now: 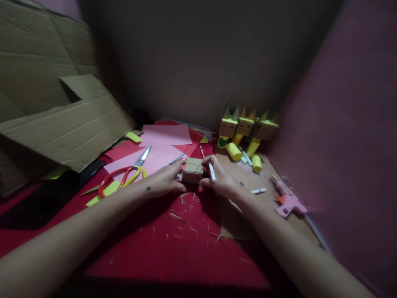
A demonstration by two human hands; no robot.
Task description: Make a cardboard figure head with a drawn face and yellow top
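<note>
A small cardboard box [193, 169] is held between both hands, just above the red table cover. My left hand [169, 177] grips its left side; a small pale thing shows under those fingers, too little of it to name. My right hand [218, 178] presses the box's right side with thumb and fingers, and a white marker [212, 171] is tucked among its fingers. Past the box lies a pencil [202, 152]. Cardboard shreds [186, 198] are scattered on the cover below the hands.
Orange-handled scissors [124, 174] lie left on pink paper [167, 135]. Large cardboard sheets [62, 124] lean at the left. Three cardboard figures with pointed ears [245, 126] stand back right, near yellow paper tubes [234, 151]. A pink glue gun [289, 198] lies right on a cardboard mat [238, 223].
</note>
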